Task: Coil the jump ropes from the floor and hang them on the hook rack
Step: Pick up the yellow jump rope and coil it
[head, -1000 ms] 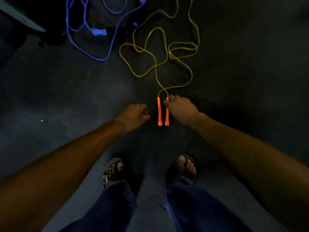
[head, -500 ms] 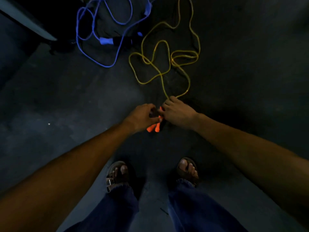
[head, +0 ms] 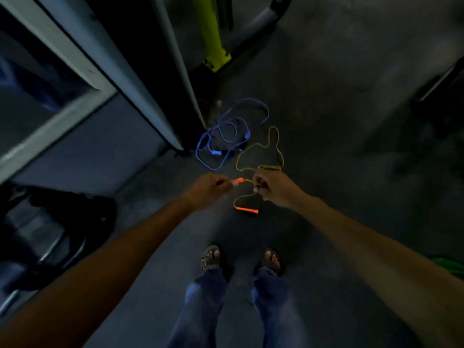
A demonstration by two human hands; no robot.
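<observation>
A yellow jump rope (head: 273, 146) with orange handles trails across the dark floor in loose loops. My left hand (head: 209, 188) is closed around one orange handle (head: 237, 181), lifted off the floor. My right hand (head: 272, 185) pinches the yellow cord just beside that handle. The second orange handle (head: 247, 209) hangs or lies below my hands on a short loop of cord. A blue jump rope (head: 227, 136) lies tangled on the floor farther away, next to a metal frame. No hook rack shows.
A grey metal frame (head: 140, 79) and panel fill the left. A yellow-green post (head: 213, 33) stands at the back. A dark bag or seat (head: 47, 234) sits at the left. Something green (head: 449, 267) peeks in at the right edge. My sandalled feet (head: 241, 259) stand below.
I have risen from a crouch, so the floor is farther away. Both hands lifted the yellow rope: left took a handle, right took the cord. The other handle dropped lower.
</observation>
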